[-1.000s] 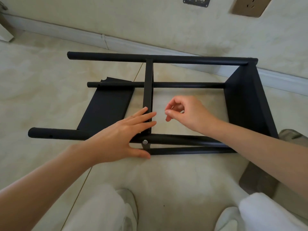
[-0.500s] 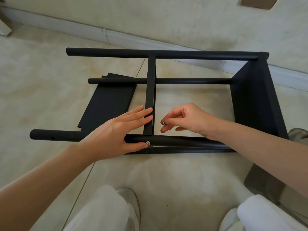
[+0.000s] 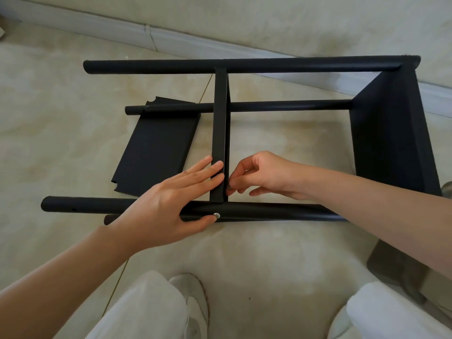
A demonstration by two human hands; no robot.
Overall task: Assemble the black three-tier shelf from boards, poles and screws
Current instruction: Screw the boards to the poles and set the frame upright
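left hand (image 3: 168, 199) flat, bracing middle board (image 3: 219, 133) and near pole (image 3: 256, 211); right hand (image 3: 264, 174) pinching small screw (image 3: 230, 185) just right of board, whose long axis points away.

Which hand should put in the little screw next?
The right hand, probably. It already pinches a small screw right beside the middle board. The left hand lies flat, bracing that board and the near pole.
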